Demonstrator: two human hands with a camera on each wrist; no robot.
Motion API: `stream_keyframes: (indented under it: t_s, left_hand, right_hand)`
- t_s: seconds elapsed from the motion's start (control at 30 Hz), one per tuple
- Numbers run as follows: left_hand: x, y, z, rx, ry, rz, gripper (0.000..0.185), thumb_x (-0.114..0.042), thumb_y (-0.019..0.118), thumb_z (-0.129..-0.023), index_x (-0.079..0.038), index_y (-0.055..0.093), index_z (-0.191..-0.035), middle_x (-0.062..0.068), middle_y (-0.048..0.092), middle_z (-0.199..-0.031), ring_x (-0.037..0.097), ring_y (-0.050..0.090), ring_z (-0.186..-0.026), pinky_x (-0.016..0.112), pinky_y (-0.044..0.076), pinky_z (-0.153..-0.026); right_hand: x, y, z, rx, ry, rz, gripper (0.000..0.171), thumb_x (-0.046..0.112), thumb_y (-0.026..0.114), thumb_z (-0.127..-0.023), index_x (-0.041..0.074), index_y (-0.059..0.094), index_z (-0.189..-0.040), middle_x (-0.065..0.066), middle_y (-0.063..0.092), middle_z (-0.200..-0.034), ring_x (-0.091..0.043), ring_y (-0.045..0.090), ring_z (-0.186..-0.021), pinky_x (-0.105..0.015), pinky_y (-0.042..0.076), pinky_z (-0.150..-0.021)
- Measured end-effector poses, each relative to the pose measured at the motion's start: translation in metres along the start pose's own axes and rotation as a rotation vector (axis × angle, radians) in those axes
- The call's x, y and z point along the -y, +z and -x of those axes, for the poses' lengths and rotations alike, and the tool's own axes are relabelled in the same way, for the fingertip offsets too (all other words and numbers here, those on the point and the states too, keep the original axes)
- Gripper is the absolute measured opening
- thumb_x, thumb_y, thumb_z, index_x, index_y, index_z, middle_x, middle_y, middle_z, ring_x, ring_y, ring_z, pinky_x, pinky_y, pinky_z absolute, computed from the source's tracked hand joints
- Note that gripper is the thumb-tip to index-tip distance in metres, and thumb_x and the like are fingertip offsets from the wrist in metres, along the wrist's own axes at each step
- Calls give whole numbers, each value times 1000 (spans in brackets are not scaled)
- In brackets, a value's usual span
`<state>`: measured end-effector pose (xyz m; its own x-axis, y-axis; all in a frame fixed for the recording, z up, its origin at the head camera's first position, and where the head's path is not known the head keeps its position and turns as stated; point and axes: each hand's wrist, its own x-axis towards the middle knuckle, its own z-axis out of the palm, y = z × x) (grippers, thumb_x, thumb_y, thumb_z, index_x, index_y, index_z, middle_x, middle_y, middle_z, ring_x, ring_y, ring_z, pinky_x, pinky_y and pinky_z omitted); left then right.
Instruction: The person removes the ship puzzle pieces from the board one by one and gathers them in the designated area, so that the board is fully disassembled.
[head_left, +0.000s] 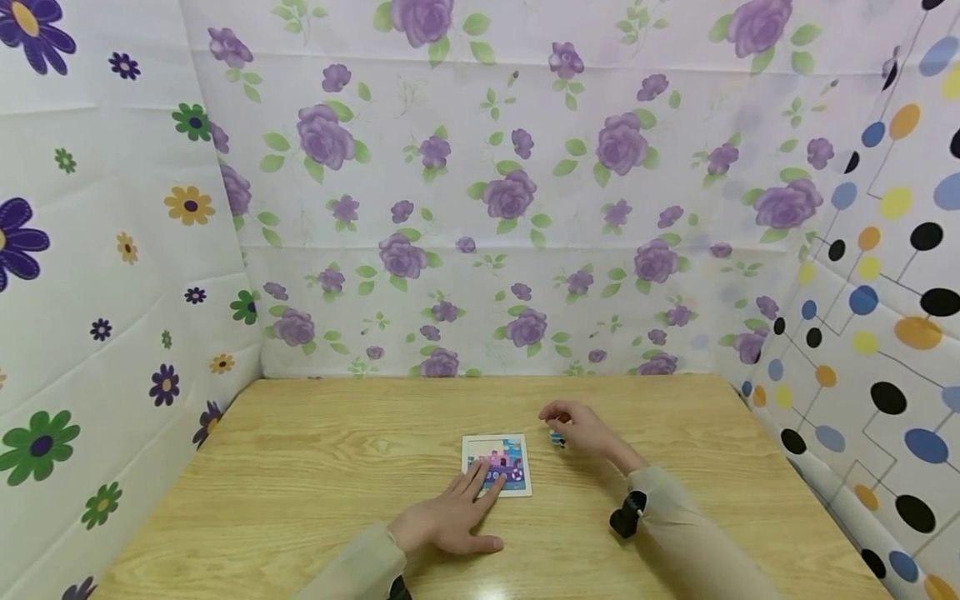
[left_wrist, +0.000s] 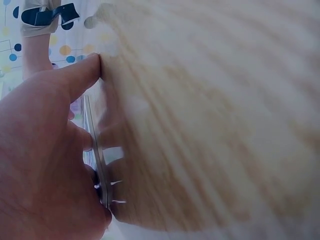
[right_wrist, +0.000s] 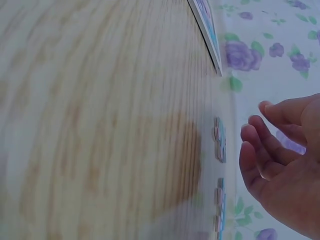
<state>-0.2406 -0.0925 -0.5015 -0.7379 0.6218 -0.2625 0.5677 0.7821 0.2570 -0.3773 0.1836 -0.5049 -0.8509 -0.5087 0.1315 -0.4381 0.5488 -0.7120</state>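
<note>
Left hand lies flat, fingers straight, pressing the puzzle board at the middle of the wooden table. Right hand hovers just right of the board over small loose pieces, fingers relaxed and, as far as I can tell, grasping nothing.

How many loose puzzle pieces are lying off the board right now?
2 loose pieces show in the right wrist view, on the table by the right hand, apart from the puzzle board. The hand may hide more.
</note>
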Motion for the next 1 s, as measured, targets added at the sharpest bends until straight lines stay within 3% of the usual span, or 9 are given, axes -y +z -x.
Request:
stream_keyframes:
  t_s: [0.6,1.0]
  left_hand:
    - [0,-3,1,-5,5,-2,91,-65,43,-93,-15,4,-157,19,-8,-162,34,-6,-151,51,12,-121]
    - [-2,-3,2,4,4,8,90,-64,45,-93,-15,5,-157,19,-6,-162,34,-5,-151,52,13,-121]
  right_hand:
    - [25,16,-6,117,-111,48,18,4,61,-92,6,68,-109,-7,69,-102,-16,63,-92,-28,54,-80]
    - [27,28,-13,187,-59,49,20,13,70,-89,12,67,-109,1,68,-103,-12,61,-91,-29,54,-80]
